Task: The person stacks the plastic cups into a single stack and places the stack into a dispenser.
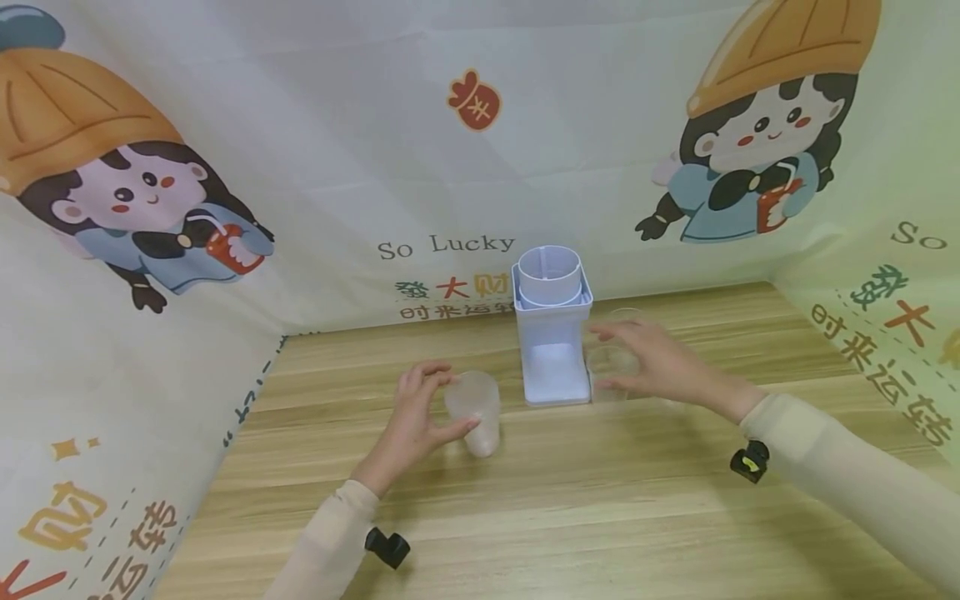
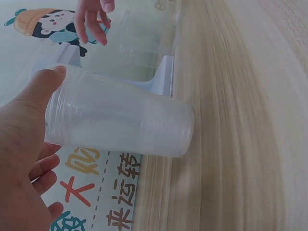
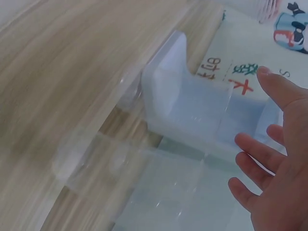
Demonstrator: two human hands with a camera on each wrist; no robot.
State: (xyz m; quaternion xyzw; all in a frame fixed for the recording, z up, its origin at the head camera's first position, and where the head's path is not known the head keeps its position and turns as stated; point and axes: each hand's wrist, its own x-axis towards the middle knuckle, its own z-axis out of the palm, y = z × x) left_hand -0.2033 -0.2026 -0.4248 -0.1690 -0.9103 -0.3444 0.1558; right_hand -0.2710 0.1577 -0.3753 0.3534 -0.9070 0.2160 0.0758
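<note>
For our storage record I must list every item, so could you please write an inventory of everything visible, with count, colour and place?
Table: 1, light brown wood, below the cups
Holder: 1, pale bluish white, towards the table's back
Round piece: 1, pale bluish white, in the holder's top
Cloudy cup: 1 (any nested cups cannot be told), whitish, left of the holder
Clear cups: 2, colourless, right of the holder
Backdrop: white with coloured prints, behind and beside the table
Wrist devices: 2, black, at the sleeves
Sleeves: 2, cream, on the arms
Left hand: 1, bare, holding the cloudy cup
Right hand: 1, bare, at the clear cups
</note>
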